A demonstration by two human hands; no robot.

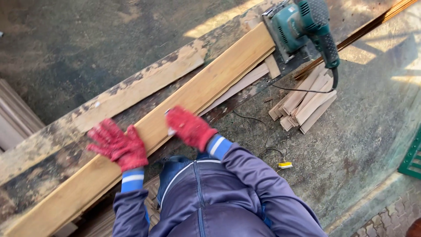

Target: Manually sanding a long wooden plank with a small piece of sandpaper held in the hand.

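Observation:
A long light wooden plank [210,83] lies diagonally along a worn, paint-stained workbench [52,145]. My left hand [117,144], in a red glove, lies flat with fingers spread on the plank's near part. In a matching red glove, my right hand [189,126] rests on the plank's near edge, with a small white object [170,131] showing under the fingers. A green electric sander [302,24] sits on the far end of the plank, untouched by either hand.
A pile of short wood strips [305,103] lies on the concrete floor to the right. The sander's black cord [263,131] trails across the floor. More boards lean at the left edge [13,118]. A green object [412,158] stands at the right edge.

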